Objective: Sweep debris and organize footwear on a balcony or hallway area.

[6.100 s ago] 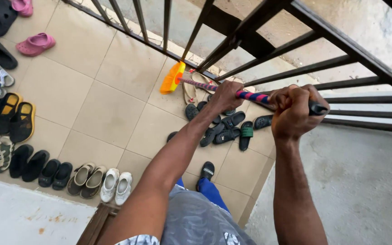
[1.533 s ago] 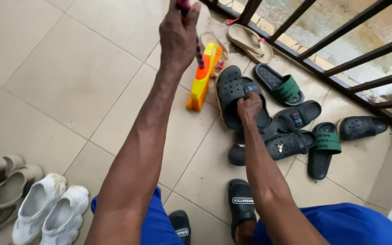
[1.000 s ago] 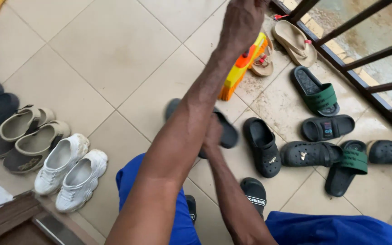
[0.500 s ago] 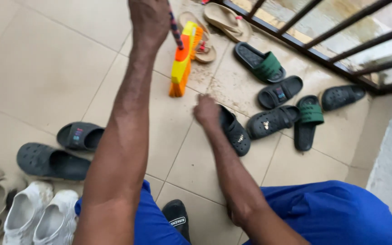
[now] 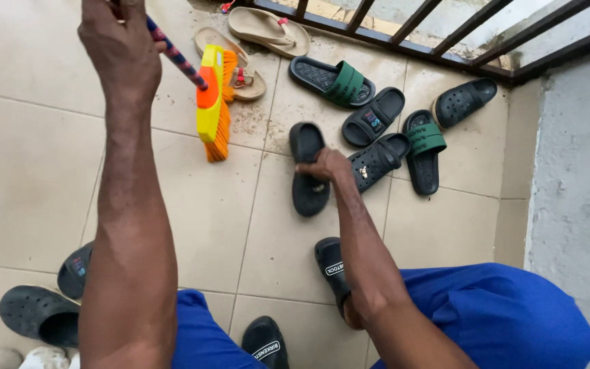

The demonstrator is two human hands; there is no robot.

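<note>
My left hand (image 5: 121,48) is raised at the upper left, shut on the striped handle (image 5: 175,58) of a broom. Its yellow and orange head (image 5: 212,102) stands on the tiled floor. My right hand (image 5: 327,166) reaches down and grips the side of a black clog (image 5: 306,195) lying on the tiles. Just right of that hand lies a second black clog (image 5: 380,157). I am crouched, with blue shorts and my feet in black sandals (image 5: 332,266) at the bottom.
Two green-strapped slides (image 5: 336,78) (image 5: 423,147), a black slide (image 5: 373,116), a black clog (image 5: 464,101) and tan flip-flops (image 5: 261,29) lie by the metal railing (image 5: 404,48). A grey wall (image 5: 575,171) stands on the right. More dark shoes (image 5: 35,314) sit at the lower left.
Over the last second my right hand put two dark shoes down at the left, then came back and took hold of the black clog. My left hand has kept the broom upright.
</note>
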